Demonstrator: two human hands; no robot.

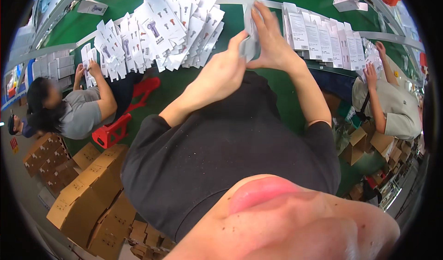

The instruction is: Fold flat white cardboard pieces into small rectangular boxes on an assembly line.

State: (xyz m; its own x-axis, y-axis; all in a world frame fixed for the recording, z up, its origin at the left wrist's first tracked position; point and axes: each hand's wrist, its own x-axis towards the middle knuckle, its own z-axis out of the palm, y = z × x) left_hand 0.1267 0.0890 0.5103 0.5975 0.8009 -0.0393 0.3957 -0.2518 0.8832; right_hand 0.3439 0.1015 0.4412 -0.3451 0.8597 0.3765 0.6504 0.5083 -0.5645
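Note:
Between my hands, at the top middle, a pale folding carton [249, 35] stands on edge, seen narrow side on. My left hand [225, 67] is closed round its lower left part, fingers bent. Against its right side lies my right hand [273, 45], fingers stretched along the carton and the thumb low by its near end. To the left of my hands spreads a fanned pile of white flattened cartons [161, 29] with printed pictures of a handheld device. A row of white cartons [320, 38] leans together to the right.
The green bench [230, 15] has a pale metal edge rail [390, 35]. Co-workers handle cartons at left [85, 105] and plastic-wrapped things at right [387, 103]. A red stool [113, 130] and brown boxes [87, 186] stand at left; open boxes [357, 144] at right.

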